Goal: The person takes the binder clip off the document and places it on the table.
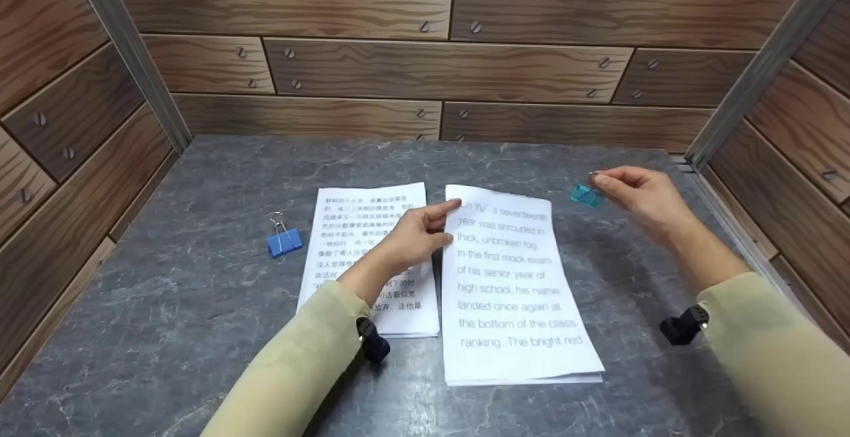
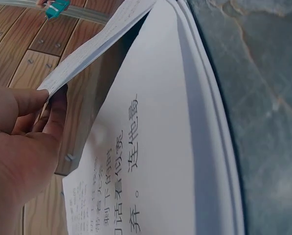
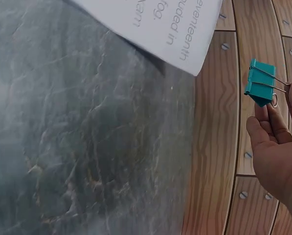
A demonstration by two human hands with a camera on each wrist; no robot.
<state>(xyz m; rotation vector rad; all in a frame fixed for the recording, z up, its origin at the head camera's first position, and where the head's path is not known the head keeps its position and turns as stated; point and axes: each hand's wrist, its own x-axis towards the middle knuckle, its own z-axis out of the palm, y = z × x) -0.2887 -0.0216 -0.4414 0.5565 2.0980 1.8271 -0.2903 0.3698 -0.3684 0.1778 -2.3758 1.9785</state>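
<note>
My left hand (image 1: pixel 412 238) pinches the left edge of a stack of paper printed in English (image 1: pixel 508 284), thumb on one side and fingers on the other. That edge is lifted off the table, as the left wrist view shows. Off the stack's upper right corner, my right hand (image 1: pixel 641 201) holds a teal binder clip (image 3: pixel 263 81) by its wire handles, between thumb and fingers. The clip is in the air, apart from the paper, and its mouth looks closed. Beneath my left forearm lies a second stack, printed in Chinese (image 1: pixel 355 224), partly hidden by the hand and wrist.
A blue binder clip (image 1: pixel 284 243) stands on the grey marbled table (image 1: pixel 199 291), left of the Chinese stack. Wood-patterned panels (image 1: pixel 438 68) wall the table at the back and both sides, with metal posts (image 1: pixel 126 45) at the rear corners.
</note>
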